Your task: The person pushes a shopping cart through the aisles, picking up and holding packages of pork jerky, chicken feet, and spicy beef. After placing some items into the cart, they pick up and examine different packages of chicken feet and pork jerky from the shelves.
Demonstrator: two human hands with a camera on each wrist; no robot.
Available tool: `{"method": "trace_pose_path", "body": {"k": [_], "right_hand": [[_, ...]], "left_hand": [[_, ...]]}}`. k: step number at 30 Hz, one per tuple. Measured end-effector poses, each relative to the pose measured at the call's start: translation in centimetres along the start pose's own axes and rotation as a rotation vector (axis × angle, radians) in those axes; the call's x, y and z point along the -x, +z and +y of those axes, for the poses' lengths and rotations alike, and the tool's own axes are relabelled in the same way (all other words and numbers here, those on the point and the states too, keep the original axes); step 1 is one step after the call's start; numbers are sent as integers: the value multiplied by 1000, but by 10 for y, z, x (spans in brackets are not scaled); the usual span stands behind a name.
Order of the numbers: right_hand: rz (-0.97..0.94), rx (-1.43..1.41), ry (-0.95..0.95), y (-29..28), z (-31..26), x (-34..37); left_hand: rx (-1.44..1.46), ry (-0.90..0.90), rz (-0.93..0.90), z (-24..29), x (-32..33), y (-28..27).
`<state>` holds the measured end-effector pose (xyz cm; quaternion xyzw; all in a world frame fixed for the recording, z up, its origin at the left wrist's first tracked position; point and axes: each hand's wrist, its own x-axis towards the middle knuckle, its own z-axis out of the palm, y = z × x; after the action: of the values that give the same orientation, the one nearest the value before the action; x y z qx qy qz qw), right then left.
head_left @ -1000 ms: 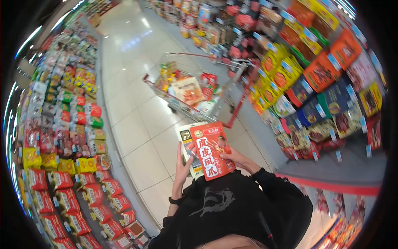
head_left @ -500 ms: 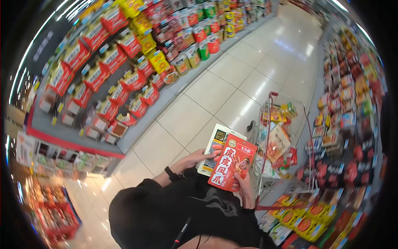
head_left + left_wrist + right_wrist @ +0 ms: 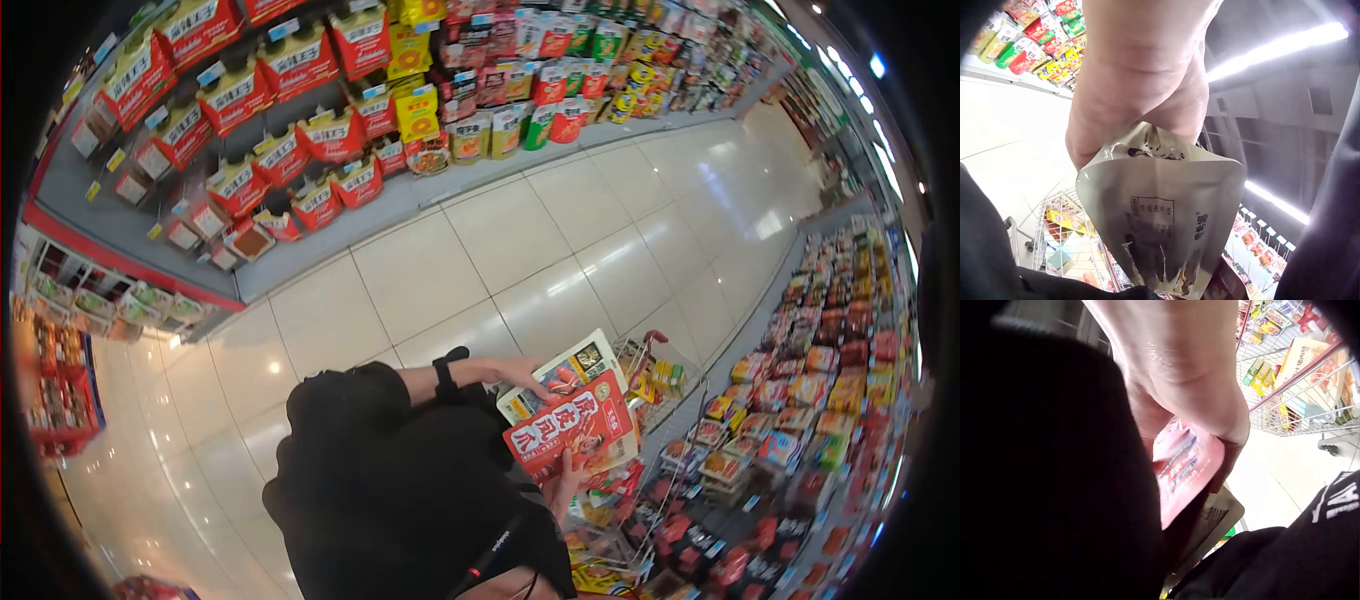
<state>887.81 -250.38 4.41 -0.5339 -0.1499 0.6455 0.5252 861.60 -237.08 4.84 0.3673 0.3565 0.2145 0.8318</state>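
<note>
In the head view, two flat snack pouches overlap in front of the black-clothed torso. The front one is a red pouch with large white lettering; behind it lies a cream-edged pouch with a food picture. My left hand, with a black band at the wrist, grips the cream pouch at its side. In the left wrist view, the hand covers the top of that pouch, whose plain back faces the camera. My right hand holds the red pouch's lower edge, thumb on its front.
A wire shopping cart loaded with packaged food stands just beyond the pouches. Shelves of red and yellow bags line the far side of the tiled aisle. Packaged goods fill the shelving on the right.
The view has swung round toward the left-hand shelves, so the cart now shows at the right. Both hands keep hold of the pouches, which appear turned and tilted.
</note>
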Motion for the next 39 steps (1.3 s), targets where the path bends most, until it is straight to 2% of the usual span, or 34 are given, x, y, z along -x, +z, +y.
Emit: {"method": "trace_pose_path", "body": {"k": [1,3,6,7,8,10,12,14,15,16,17,20,21,22,24,25,26,28,30,36,39], "right_hand": [[-1,-15,-35,44,22,108],[-64,2,41,66,12,42],[-154,3,126,98,2,-11],[-163,60,164,107,0,-30],[-118,103,202,151,13,0],[-203,88,217,173,8,-34],[-388,200,268,187,3,-70],[-428,205,316,206,-1,-102],[-506,263,358,219,5,-107],[-606,336,382,226,4,-124],[-624,329,381,235,3,-138],[-756,419,441,254,-9,-176],[-746,394,442,256,-8,-191],[-723,367,442,254,-7,-207],[-804,367,497,250,-12,-247],[-802,346,473,247,-19,-261],[-756,288,477,247,-31,-268],[-693,220,461,242,-52,-282],[-555,111,425,245,-69,-295],[-445,124,398,197,-100,-344],[-446,195,369,162,-90,-384]], "left_hand": [[-53,-13,-60,-3,96,12],[-104,22,30,22,71,-28],[38,23,120,69,96,-55],[57,-48,151,73,98,-69],[55,-83,132,74,143,-88],[344,232,91,61,143,-102],[529,333,20,61,144,-114],[433,340,178,76,152,-117],[428,323,193,81,168,-123],[392,317,324,85,169,-124],[354,302,451,87,170,-126],[418,301,483,71,154,-140],[440,424,383,57,138,-152],[430,393,370,71,131,-150],[491,473,437,90,110,-147],[463,411,571,83,93,-149],[439,404,554,87,79,-149],[475,327,644,96,46,-149],[454,312,610,114,16,-161],[432,171,553,141,-66,-167],[403,157,509,145,-101,-175]]}}
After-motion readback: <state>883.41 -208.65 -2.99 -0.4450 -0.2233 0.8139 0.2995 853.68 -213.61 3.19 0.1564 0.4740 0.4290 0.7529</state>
